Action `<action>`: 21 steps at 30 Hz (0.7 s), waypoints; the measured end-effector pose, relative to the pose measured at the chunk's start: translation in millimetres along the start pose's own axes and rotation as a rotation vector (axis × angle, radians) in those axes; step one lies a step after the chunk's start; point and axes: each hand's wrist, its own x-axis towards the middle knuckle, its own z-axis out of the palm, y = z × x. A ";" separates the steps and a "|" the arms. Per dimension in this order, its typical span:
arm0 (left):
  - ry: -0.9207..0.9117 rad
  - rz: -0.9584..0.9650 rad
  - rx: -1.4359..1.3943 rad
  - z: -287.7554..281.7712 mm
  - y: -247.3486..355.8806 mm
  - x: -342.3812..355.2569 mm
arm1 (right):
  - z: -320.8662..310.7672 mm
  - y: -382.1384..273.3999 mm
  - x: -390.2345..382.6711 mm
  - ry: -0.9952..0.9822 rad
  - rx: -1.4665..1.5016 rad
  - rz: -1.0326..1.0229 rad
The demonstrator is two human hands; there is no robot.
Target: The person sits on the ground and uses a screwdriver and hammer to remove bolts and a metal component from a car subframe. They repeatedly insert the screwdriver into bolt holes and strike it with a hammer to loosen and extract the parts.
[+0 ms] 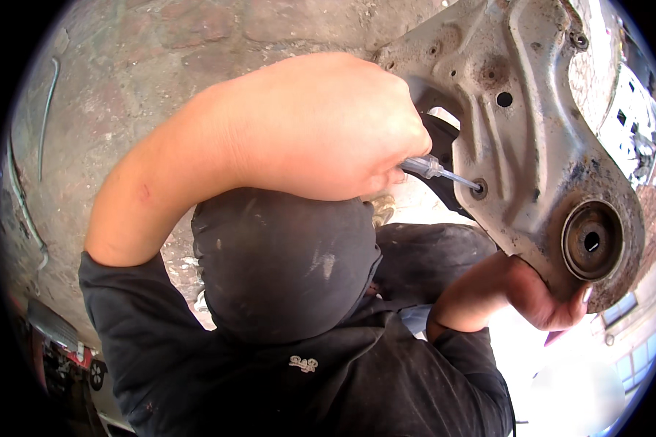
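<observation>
My left hand point(364, 124) is closed round the clear handle of a screwdriver point(431, 167). Its thin shaft points right, with the tip at a small round hole in a grey stamped-metal part point(532, 138) that looks like a car suspension control arm. Rust and dark grime mark this part, which has several holes and pressed ribs. A round bushing point(592, 242) sits in its lower right end. Below that end, my right hand point(538, 293) grips the lower edge, thumb up beside the bushing; its other fingers are partly hidden.
My dark-clothed knee point(284, 266) rises between my arms. Worn, dirty ground point(189, 44) spreads behind. A thin grey hose point(47, 116) lies at the far left. Vehicle parts point(55, 324) show at lower left, and a bright white panel with dark openings point(634, 120) at upper right.
</observation>
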 end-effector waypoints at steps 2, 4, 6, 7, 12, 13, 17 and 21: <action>-0.012 0.005 -0.019 -2.2 -2.9 1.5 | 0.4 -2.5 0.3 -0.005 -0.011 -0.014; -0.003 0.015 -0.045 -1.1 -6.7 1.4 | 2.0 -2.8 -1.6 -0.017 -0.014 -0.031; -0.009 0.026 -0.070 -1.0 -9.1 2.8 | 3.2 -3.4 -1.8 -0.027 -0.019 -0.047; -0.019 0.032 -0.080 -1.6 -9.8 4.4 | 3.0 -3.5 -1.3 -0.031 -0.025 -0.056; -0.013 0.034 -0.219 2.9 -16.8 6.5 | 2.3 -4.3 -1.0 -0.064 -0.026 -0.106; -0.024 0.043 -0.265 3.4 -19.9 7.5 | 1.8 -6.9 1.6 -0.073 -0.033 -0.124; -0.059 0.036 -0.426 9.6 -27.5 6.7 | -2.4 -3.5 -0.5 -0.066 0.111 -0.002; -0.131 -0.084 -0.390 -0.3 -10.2 5.9 | -14.4 -2.0 0.1 -0.089 0.262 0.134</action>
